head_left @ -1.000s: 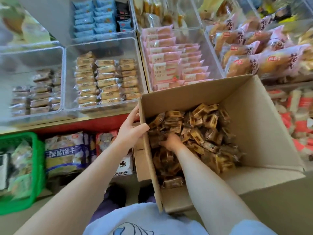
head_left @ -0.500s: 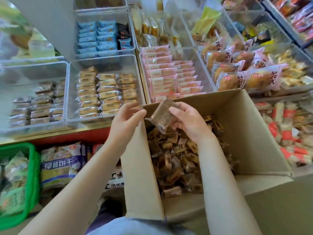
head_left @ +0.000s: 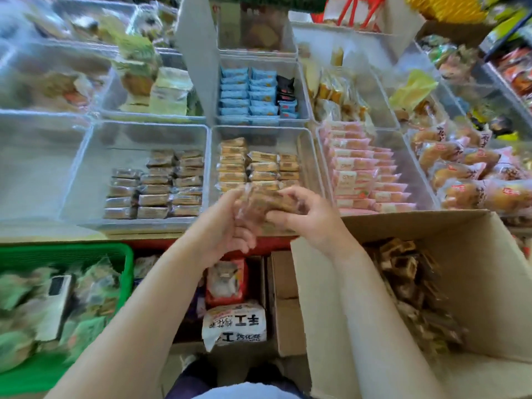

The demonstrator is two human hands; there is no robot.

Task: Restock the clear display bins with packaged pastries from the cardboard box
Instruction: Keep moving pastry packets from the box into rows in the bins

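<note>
Both hands have been lifted out of the cardboard box and are now met over the near edge of the clear bins, a wrapped pastry held between them.

The pastry (head_left: pixel 266 201), blurred in its clear wrapper, is gripped from the left by the curled fingers of the left hand (head_left: pixel 227 226) and pinched from the right by the thumb and fingers of the right hand (head_left: pixel 309 216). It is held just above the near end of the bin of tan pastries (head_left: pixel 309 156), whose rows are stacked toward its far side. A bin of darker brown packets (head_left: pixel 86 171) is seen to the left, and a bin of pink packets (head_left: pixel 417 174) to the right. The cardboard box (head_left: pixel 489 272), open and part filled with loose brown pastries (head_left: pixel 408 272), is placed near and to the right. A green basket (head_left: pixel 126 254) is seen near left, below the shelf.
</note>
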